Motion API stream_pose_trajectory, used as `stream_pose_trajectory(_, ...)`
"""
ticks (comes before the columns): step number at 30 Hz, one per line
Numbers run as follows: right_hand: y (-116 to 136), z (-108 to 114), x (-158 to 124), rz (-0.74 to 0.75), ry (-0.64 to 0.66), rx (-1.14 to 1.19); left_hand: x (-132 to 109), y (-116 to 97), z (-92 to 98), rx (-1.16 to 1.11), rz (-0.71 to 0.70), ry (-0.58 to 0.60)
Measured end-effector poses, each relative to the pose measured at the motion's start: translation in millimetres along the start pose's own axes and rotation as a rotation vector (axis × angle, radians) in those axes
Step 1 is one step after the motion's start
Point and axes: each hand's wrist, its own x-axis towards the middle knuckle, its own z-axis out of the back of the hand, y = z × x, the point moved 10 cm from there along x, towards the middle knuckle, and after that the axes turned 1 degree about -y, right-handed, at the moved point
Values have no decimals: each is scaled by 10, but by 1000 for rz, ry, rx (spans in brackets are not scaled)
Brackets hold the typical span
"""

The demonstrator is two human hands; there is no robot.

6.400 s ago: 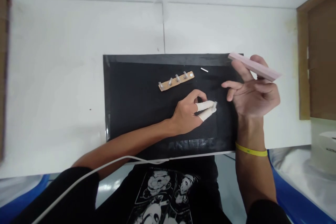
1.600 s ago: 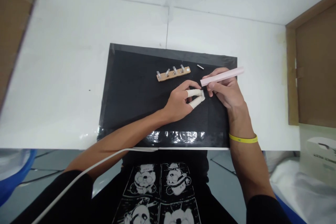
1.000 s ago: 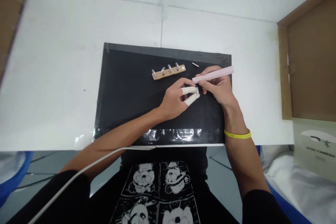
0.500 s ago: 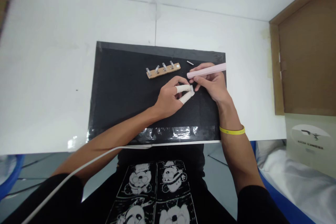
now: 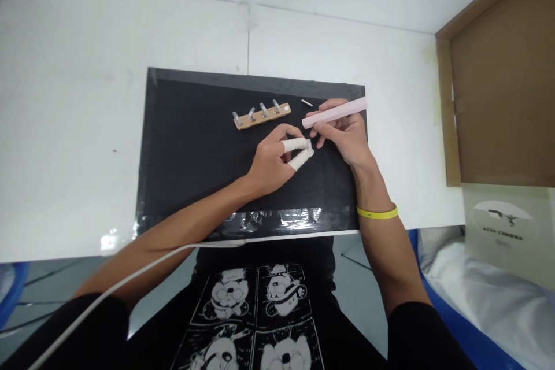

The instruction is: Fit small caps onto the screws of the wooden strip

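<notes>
Right hand (image 5: 344, 139) grips pink bar (image 5: 336, 112) near right edge of mat (image 5: 195, 144); left hand (image 5: 271, 161) pinches tiny piece (image 5: 309, 143).

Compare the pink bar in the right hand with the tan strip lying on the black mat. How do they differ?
The pink bar is plain and smooth; the tan strip carries four small metal pegs. The pink bar is gripped by the right hand; the tan strip lies untouched on the black mat. The pink bar looks longer than the tan strip. Both are slim and straight, slanting the same way.
</notes>
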Motion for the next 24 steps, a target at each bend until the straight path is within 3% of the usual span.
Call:
stream_pose_trajectory(4,154,204,-46,52,-133,-65,7,-6,-34,17,5,31)
stream_pose_trajectory(7,407,328,-321,151,-282,-90,8,-36,-35,10,9,62)
stream_pose_trajectory(9,588,264,-616,213,-305,-122,4,-112,-26,-14,-18,110)
stream_pose_trajectory(13,908,-76,-1230,328,-185,-361,-61,-378,19,-118,-97,277)
stream_pose_trajectory(18,1097,7,-1810,363,-332,-517,-280,-686,136,-199,-107,419)
stream_pose_trajectory(24,948,-293,-2177,273,-53,-582,-596,-930,206,-181,-103,423)
